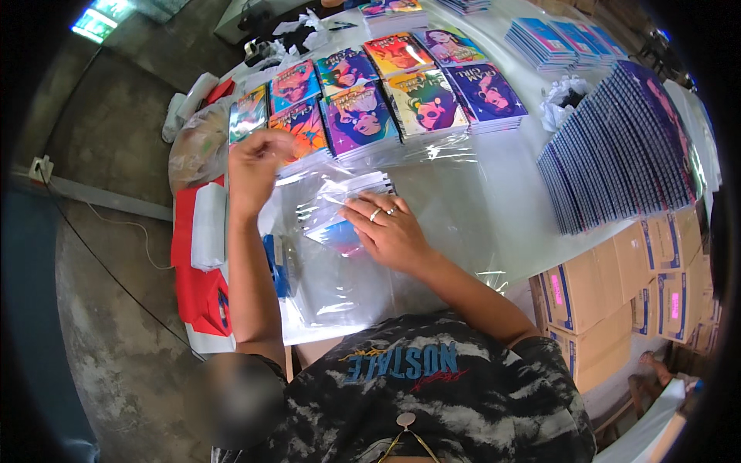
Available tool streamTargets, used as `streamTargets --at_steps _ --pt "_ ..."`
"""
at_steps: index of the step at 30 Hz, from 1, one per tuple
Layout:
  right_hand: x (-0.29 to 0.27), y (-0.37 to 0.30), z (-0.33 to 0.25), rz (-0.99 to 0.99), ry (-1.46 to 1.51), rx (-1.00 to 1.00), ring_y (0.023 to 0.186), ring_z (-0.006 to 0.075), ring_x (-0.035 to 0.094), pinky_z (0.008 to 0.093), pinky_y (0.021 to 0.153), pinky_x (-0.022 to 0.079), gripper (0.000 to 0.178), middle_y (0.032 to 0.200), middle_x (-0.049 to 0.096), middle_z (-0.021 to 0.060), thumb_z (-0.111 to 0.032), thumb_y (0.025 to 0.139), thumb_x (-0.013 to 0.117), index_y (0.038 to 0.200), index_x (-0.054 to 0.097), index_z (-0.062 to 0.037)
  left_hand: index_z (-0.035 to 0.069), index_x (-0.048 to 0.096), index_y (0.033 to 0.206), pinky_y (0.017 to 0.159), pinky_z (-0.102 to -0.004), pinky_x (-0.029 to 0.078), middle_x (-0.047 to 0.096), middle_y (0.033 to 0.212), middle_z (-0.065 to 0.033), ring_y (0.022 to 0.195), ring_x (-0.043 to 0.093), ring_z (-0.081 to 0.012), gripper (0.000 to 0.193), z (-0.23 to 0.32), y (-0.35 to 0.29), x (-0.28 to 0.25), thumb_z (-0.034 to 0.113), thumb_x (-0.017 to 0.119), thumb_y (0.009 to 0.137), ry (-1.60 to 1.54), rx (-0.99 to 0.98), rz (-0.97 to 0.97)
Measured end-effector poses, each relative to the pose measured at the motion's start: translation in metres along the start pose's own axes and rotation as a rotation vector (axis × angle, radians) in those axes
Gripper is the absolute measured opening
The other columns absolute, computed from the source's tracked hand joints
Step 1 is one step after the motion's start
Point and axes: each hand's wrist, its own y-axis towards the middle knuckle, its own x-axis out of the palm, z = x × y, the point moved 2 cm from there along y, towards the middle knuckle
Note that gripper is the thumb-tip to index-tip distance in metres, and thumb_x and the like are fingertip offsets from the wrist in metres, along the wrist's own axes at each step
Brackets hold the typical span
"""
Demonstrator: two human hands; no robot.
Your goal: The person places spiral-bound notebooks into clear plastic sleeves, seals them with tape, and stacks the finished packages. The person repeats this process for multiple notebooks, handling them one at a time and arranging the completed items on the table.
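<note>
In front of me a small stack of spiral notebooks point(340, 231) lies inside a clear plastic bag, its upper edge showing white pages and dark binding. My right hand point(392, 235), wearing rings, lies over the stack's right side with fingers stretched out on the plastic. Raised at the upper left, my left hand point(262, 158) has its fingers curled together beside the nearest row of notebooks; what they pinch, if anything, is hard to make out. More clear plastic point(328, 297) spreads over the table below the stack. A blue object point(275, 266), perhaps a tape dispenser, sits beside my left forearm.
Two rows of colourful notebook stacks point(359, 119) stand beyond my hands. A tall leaning pile of spiral notebooks point(617, 154) is at the right, blue notebooks point(540, 42) behind it. Red bags point(197, 285) and a white roll point(208, 228) lie left. Cardboard boxes point(594, 293) stand lower right.
</note>
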Motion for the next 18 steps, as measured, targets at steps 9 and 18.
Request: streamTargets --at_steps 9,18 --pt "0.013 0.000 0.004 0.408 0.306 0.218 0.115 0.0239 0.048 0.0389 0.093 0.036 0.047 0.121 0.055 0.0040 0.001 0.072 0.063 0.118 0.055 -0.0097 0.004 0.068 0.095 0.084 -0.0327 0.048 0.068 0.094 -0.0122 0.090 0.065 -0.0228 0.018 -0.024 -0.072 0.080 0.004 0.067 0.078 0.536 0.131 0.108" --pt "0.016 -0.005 0.011 0.227 0.124 0.059 0.101 0.0141 0.059 0.0303 0.083 0.037 0.015 0.099 0.067 -0.0021 0.000 0.069 0.064 0.075 0.064 -0.0138 0.007 0.062 0.068 0.084 -0.0372 0.049 0.069 0.087 -0.0108 0.088 0.066 -0.0231 0.018 -0.035 -0.146 0.113 -0.012 0.063 0.066 0.577 0.431 0.347"
